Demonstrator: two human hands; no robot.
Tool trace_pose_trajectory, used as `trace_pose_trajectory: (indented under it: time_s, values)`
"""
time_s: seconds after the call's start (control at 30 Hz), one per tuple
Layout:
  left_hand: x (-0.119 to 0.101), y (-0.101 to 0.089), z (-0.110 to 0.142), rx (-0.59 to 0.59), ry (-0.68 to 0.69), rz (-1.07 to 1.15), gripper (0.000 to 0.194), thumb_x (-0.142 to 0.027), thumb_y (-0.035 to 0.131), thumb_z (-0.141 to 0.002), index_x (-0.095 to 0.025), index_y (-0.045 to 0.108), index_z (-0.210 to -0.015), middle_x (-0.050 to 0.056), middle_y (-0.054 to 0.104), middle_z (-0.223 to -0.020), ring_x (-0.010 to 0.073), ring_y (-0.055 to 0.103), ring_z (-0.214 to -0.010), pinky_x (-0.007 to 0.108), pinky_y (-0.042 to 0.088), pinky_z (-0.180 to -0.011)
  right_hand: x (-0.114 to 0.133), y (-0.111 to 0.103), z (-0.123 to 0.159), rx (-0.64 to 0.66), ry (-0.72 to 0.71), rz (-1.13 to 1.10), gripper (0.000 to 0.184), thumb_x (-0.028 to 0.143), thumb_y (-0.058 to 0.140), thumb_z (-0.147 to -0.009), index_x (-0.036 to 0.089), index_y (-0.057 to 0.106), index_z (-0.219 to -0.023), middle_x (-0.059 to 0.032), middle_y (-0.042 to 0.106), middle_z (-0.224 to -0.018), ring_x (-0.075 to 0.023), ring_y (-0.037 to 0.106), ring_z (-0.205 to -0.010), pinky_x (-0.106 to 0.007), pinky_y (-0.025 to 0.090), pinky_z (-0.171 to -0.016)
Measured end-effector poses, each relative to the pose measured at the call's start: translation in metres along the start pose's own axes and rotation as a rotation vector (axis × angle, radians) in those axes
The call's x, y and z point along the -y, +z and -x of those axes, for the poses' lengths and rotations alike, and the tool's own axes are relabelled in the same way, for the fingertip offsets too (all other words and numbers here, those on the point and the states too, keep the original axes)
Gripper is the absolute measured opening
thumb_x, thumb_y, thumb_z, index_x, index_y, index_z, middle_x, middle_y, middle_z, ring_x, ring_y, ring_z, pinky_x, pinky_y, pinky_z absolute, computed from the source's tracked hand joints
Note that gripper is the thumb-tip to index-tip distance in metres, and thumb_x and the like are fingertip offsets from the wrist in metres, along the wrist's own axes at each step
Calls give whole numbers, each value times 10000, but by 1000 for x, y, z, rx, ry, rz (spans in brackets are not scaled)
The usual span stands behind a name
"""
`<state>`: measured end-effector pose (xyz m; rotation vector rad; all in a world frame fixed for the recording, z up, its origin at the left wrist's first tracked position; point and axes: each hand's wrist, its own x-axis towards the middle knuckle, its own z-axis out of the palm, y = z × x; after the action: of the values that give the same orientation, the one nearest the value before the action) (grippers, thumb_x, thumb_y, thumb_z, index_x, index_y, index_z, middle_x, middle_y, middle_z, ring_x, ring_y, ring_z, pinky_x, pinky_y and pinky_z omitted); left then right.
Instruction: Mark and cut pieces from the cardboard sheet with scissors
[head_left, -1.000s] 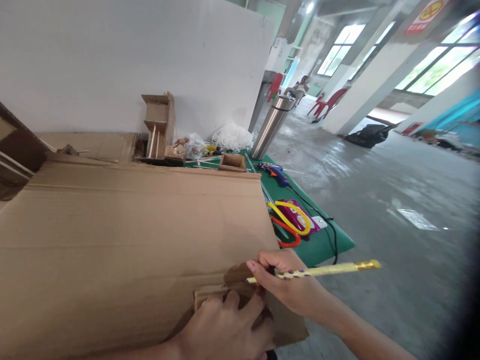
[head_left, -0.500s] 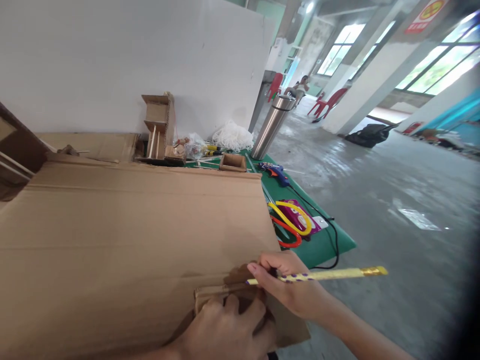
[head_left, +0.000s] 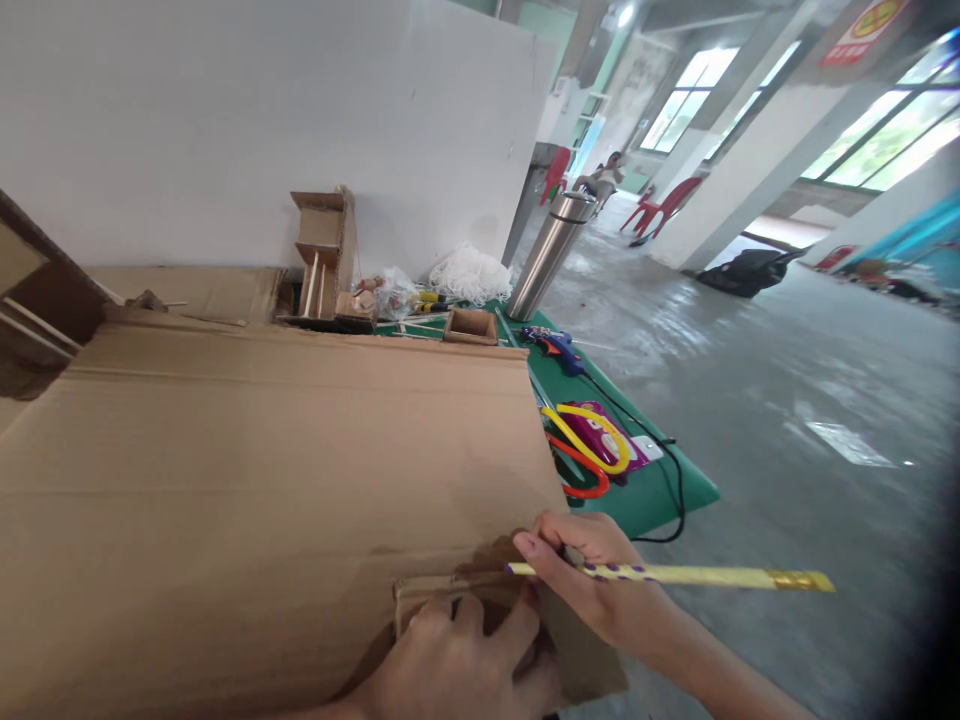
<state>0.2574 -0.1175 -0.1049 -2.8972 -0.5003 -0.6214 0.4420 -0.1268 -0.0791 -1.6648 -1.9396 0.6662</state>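
A large sheet of brown cardboard [head_left: 300,450] lies in front of me. Near its lower right edge rests a smaller folded cardboard piece [head_left: 409,595]. My left hand [head_left: 465,655] holds this piece down, its bent fingers spread across the top. In my right hand [head_left: 592,575] is a pale yellow pencil [head_left: 697,575] with purple dots and a gold band, gripped between thumb and fingers. It lies nearly level, its left end close to the far edge of the small piece. I cannot tell whether it touches the cardboard.
On the green table mat [head_left: 675,490] are a blue glue gun [head_left: 559,350], yellow-and-orange-handled scissors [head_left: 600,440] and a steel flask [head_left: 551,255]. Behind the sheet stand a small cardboard box [head_left: 471,327], a cardboard structure [head_left: 322,260] and white string [head_left: 471,275]. A person [head_left: 604,180] sits far off.
My right hand and the pencil have shifted slightly right along the small piece's edge. My left hand stays on the piece. The whole view has drifted a little.
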Motion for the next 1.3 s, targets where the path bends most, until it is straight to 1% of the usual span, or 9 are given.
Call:
trace_pose_trajectory:
  time_s: [0.13,0.33,0.47,0.63,0.77,0.9,1.03,1.17,1.3]
  values:
    - [-1,-1,-1,-9,-4,-9,337,-540,608,-768,-262,608,-958,-25,642,-1086,138,589,-492,307,365,-341,-3,-1,3,-31,-3,-9,437,419,412,-929,198,339,-560,57,338,-507,-86,356,-472,-226,264,-478]
    - [-3,1,0,-57,-15,-28,248,-475,569,-819,-251,609,-918,-12,652,-1039,126,577,-483,296,331,-349,-1,-1,5,-28,-12,1,431,402,408,-932,202,325,-560,57,336,-501,-88,364,-464,-226,272,-475]
    - [-2,0,1,14,15,-16,269,-494,534,-845,-267,602,-971,-16,643,-1063,125,590,-508,281,353,-356,2,-3,5,-36,-10,10,434,410,396,-930,204,311,-558,57,323,-501,-89,361,-461,-226,272,-468]
    - [0,-2,0,39,33,-7,298,-502,520,-850,-260,602,-1003,-1,633,-1108,140,608,-532,294,389,-367,3,-3,5,-50,-1,16,441,413,397,-929,202,293,-556,56,302,-504,-88,350,-462,-226,275,-472]
    - [1,-4,-1,141,48,26,328,-511,508,-859,-263,594,-1055,23,615,-1148,155,628,-587,294,412,-391,4,-3,5,-66,0,3,445,416,397,-927,202,314,-545,53,315,-490,-90,363,-450,-226,279,-460]
    - [3,-7,-1,204,63,50,310,-462,494,-881,-248,578,-1089,44,614,-1169,156,637,-613,280,444,-425,0,-1,6,-120,4,-43,442,416,400,-927,194,446,-548,34,447,-480,-100,451,-455,-216,322,-456]
    - [4,-6,-2,158,49,61,291,-465,515,-863,-246,577,-1043,6,627,-1142,154,619,-558,286,424,-368,-8,2,8,-159,-19,-244,437,420,363,-946,192,676,-743,-23,663,-610,-143,615,-555,-217,451,-524]
    - [3,-3,-2,94,29,52,316,-496,554,-832,-240,581,-1015,-1,631,-1111,154,612,-557,289,403,-348,-12,0,9,-235,-56,-204,422,412,408,-931,203,681,-685,-31,683,-633,-158,639,-593,-227,480,-557]
    - [3,-3,-2,66,45,21,343,-515,517,-853,-241,576,-1051,19,625,-1117,164,624,-594,301,422,-377,-17,-7,14,-327,41,-105,303,378,473,-907,212,663,-741,-15,678,-680,-156,638,-634,-212,487,-579]
